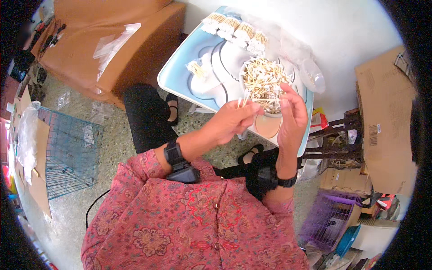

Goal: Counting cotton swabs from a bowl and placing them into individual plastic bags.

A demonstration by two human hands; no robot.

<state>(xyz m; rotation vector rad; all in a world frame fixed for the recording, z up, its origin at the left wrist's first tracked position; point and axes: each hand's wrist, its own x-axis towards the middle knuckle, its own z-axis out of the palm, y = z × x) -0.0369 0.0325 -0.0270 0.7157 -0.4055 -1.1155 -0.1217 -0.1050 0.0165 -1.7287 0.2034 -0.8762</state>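
Note:
My left hand (234, 119) is closed on a few cotton swabs (243, 100), whose tips stick up above the fingers. It is at the near left side of a round bowl (243, 83) heaped with loose cotton swabs (265, 78). My right hand (293, 114) is at the bowl's right side, fingers curled toward the thumb over the heap. What sits between those fingertips is too small to make out. Several bundles of swabs (245, 32) stand in a row along the table's far edge. A small bag of swabs (196, 69) lies at the left.
The light-blue patterned table (177, 74) stands against a white wall. A clear plastic tub (312, 74) is at its right edge, and a round tan disc (267, 126) at the near edge. Around are a brown sofa (85, 54), a wire cage (72, 153) and a cardboard box (384, 130).

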